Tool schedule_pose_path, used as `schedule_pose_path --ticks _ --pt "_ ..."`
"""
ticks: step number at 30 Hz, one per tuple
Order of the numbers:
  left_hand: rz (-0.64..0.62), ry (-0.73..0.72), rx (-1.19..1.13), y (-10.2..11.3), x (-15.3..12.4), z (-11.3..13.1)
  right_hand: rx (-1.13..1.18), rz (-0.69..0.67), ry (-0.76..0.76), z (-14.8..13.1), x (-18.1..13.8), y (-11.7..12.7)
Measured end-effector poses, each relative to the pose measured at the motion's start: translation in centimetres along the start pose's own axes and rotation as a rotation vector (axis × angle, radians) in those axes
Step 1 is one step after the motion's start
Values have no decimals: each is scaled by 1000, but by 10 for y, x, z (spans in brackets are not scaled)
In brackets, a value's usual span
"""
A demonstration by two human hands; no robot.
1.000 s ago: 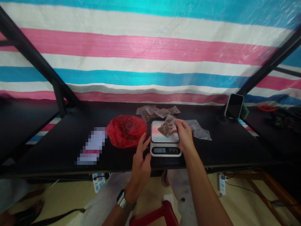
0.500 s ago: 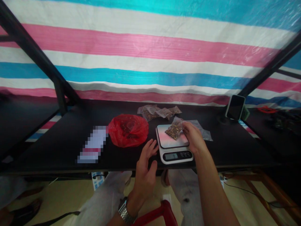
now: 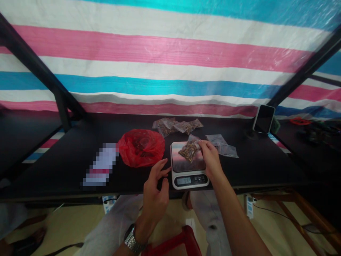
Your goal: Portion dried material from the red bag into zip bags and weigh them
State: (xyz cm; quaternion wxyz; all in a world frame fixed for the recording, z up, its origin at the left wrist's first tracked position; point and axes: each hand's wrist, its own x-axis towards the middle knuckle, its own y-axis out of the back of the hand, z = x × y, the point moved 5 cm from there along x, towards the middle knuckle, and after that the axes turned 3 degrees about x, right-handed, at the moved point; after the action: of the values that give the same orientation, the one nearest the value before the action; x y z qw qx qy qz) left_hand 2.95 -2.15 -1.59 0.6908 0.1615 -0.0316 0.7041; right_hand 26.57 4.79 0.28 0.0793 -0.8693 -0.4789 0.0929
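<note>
Touching the right edge of the clear bag point(image 3: 188, 151), the fingertips point(image 3: 201, 143) of the right hand point(image 3: 211, 160) lay close together. The thumb was hidden, so I could not tell whether they pinched the bag or only pressed on it. The bag, packed with brown bits, sat on the scale's platform, just left of those fingers and well inside the platform's edges. The back of the right hand stood over the platform's right side.

The fingers point(image 3: 162, 167) of the left hand point(image 3: 155, 192) were spread and curved, held just beside the scale's left edge, touching nothing I could make out. A metal watch point(image 3: 131, 240) circled that wrist.

The white scale point(image 3: 189, 180) stood on a black table point(image 3: 253, 167), its display facing the person, the digits too blurred to read. To its left lay a crumpled red plastic bag point(image 3: 141, 147), and beyond that a pixelated white packet point(image 3: 101, 165). Behind the scale was a row of filled small bags point(image 3: 173, 126). To the right lay flat, clear empty bags point(image 3: 221, 145), and farther right a phone point(image 3: 263, 119) stood upright on a stand. A striped tarp point(image 3: 170, 60) hung behind the table.
</note>
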Motion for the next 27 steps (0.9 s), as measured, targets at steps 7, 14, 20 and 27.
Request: schedule_pose_path --ticks 7,14,20,27 --pt "24 -2 70 2 7 3 -18 -16 52 3 -1 -3" --pt "166 -154 167 9 11 13 -13 -15 154 -9 7 3" --pt "221 -296 186 17 12 29 4 -40 206 -17 7 4" --pt "213 -395 211 20 14 40 -69 -136 258 -32 -9 -8"
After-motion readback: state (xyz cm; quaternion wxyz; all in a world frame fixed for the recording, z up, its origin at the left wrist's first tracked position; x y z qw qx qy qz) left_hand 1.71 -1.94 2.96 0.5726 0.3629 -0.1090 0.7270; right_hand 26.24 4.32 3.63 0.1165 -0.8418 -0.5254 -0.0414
